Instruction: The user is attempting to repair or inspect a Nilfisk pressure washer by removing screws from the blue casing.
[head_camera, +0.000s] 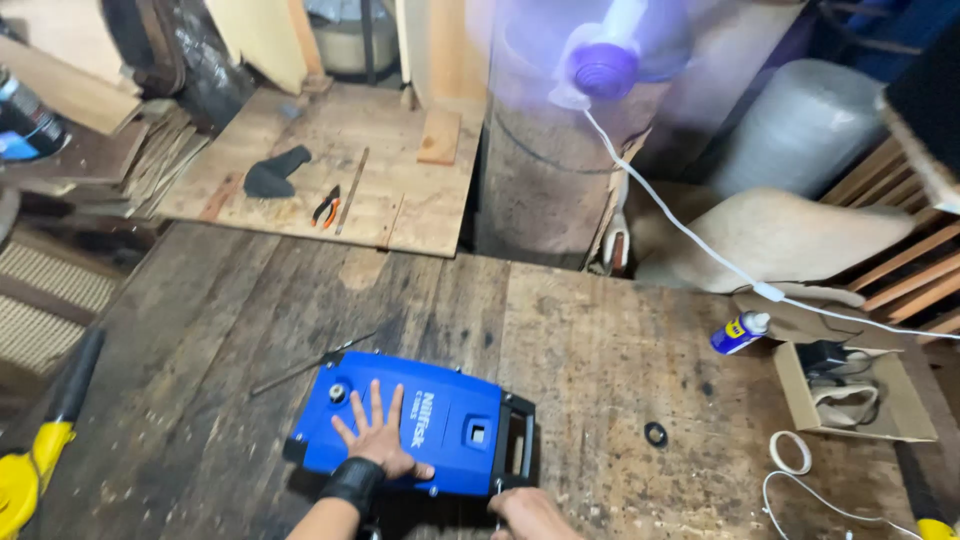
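Note:
A blue boxy machine (455, 425) with a black carry handle (517, 445) lies flat on the worn wooden workbench (600, 360). My left hand (378, 438), with a black wrist band, rests flat on the blue casing with its fingers spread. My right hand (532, 513) is at the bottom edge of the view, closed at the lower end of the black handle; what exactly it grips is partly cut off. A small black ring (656, 434) lies on the bench to the right of the machine.
A blue spray can (740, 332) and an open cardboard box (855, 395) sit at the right, with white cable (800, 470) nearby. A thin rod (310, 367) lies left of the machine. Orange-handled pliers (326, 207) rest on a plywood sheet behind. A running fan (600, 55) blurs overhead.

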